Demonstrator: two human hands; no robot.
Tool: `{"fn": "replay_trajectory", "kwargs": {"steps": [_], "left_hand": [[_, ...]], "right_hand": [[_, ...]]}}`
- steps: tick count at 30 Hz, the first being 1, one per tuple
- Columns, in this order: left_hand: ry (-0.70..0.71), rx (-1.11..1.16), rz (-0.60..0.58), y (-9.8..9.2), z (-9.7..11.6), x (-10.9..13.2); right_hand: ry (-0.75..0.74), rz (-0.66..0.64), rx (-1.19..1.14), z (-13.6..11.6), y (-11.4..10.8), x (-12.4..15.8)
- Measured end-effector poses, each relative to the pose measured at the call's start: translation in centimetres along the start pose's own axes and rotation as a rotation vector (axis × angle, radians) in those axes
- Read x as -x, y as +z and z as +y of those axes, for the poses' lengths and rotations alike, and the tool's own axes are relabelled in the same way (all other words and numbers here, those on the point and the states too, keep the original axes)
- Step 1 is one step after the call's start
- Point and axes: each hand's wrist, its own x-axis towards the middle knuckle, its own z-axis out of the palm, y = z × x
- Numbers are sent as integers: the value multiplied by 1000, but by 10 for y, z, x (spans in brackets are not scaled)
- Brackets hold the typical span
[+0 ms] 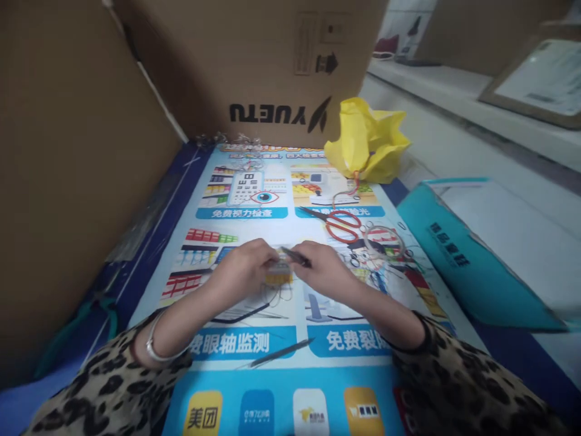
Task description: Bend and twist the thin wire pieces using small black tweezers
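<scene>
My left hand [254, 259] and my right hand [320, 266] meet over the middle of a printed poster sheet [299, 363]. A short, slim dark tool [297, 258] is pinched in my right hand, its tip pointing at my left fingers. My left fingers are pressed together; whatever is between them is too small and blurred to make out. Thin wire-like loops [278, 297] show just below the hands. Closer to me lies a thin dark grey strip [282, 352]. Beyond my right hand rest scissors with orange handles [342, 226] and a pale coil [385, 241].
Cardboard walls [272, 66] rise at the back and left. A crumpled yellow bag [367, 142] sits at the back right, near coloured threads. A teal box [467, 254] stands on the right. Teal-handled pliers [97, 309] lie on the left. Tangled clear material [245, 144] lies far back.
</scene>
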Motion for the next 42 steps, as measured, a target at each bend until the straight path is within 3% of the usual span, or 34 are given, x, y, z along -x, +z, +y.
{"fn": "replay_trajectory", "kwargs": {"steps": [3,6,10,14,19,37,42], "left_hand": [[-80,221,52,0,1,-3],[-197,506,32,1,1,-5],[-342,903,-5,8,2,-4],[-419,1106,17,12,4,-4],[-411,1123,76,13,6,-6],[-398,1223,99,26,1,-6],[-406,1153,92,26,0,-7]], "right_hand": [[125,-86,-376,2,-6,-2],[250,-158,-605,2,-9,-3],[242,-191,-800,4,-6,-3],[241,-200,-920,8,-2,-3],[240,-233,-967,10,-1,-3],[236,-151,-1027,13,8,-5],[238,-140,-971,17,11,-6]]}}
